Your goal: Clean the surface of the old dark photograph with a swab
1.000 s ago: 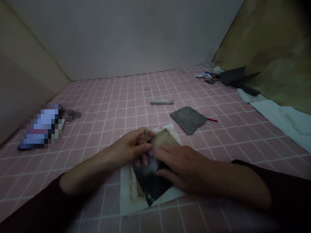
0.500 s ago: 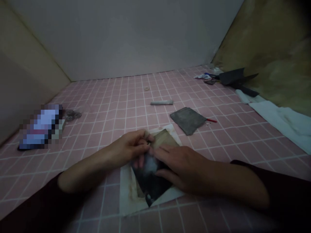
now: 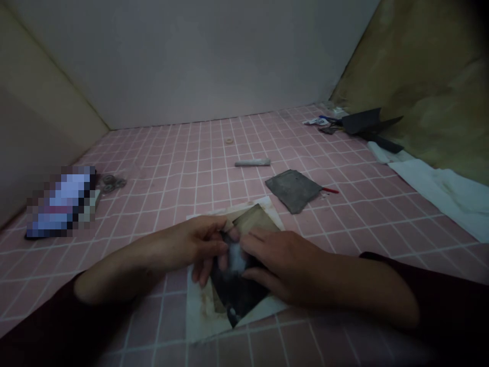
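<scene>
Black and shiny, with a pale patch, the dark sheet [image 3: 239, 298] lies before you on stained white paper [image 3: 198, 323], tan material [image 3: 254, 216] showing beyond. Your left hand [image 3: 204, 242] curls, your right hand [image 3: 278, 260] bends over it; any grip is unclear.
</scene>
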A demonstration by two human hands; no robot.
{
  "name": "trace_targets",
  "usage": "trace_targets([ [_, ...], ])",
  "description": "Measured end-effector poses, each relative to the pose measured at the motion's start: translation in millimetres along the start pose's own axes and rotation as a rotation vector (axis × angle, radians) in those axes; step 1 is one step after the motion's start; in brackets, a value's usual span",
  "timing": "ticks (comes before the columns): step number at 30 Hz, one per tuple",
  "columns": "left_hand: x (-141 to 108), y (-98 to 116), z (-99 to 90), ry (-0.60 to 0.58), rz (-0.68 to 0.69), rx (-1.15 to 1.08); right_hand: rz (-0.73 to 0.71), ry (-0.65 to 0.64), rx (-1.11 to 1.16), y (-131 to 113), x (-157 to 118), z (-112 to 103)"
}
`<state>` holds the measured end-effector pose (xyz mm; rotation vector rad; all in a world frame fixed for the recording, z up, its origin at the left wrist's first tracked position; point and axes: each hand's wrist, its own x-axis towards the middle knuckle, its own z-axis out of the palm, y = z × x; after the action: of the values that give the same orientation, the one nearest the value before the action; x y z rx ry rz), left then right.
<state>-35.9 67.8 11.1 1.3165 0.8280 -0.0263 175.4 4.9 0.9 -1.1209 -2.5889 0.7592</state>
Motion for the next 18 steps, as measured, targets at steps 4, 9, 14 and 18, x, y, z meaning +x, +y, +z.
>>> trace_targets([
  [4, 7.4, -2.2, 1.1, 0.14, 0.176, -0.032, 0.025, -0.009, 0.018, -0.3, 0.2, 0.1],
  [9, 1.3, -2.2, 2.2, 0.062, 0.035, -0.03, 0.01, -0.017, 0.009, -1.2, 0.1, -1.1],
  [14, -3.7, -0.2, 3.2, 0.04, 0.07, -0.156, 0.009, -0.006, 0.047, -0.6, 0.6, -1.5],
  [18, 3.6, -3.4, 2.0, 0.047, 0.132, -0.343, 0.026, -0.021, 0.083, -0.8, 0.3, -1.9],
])
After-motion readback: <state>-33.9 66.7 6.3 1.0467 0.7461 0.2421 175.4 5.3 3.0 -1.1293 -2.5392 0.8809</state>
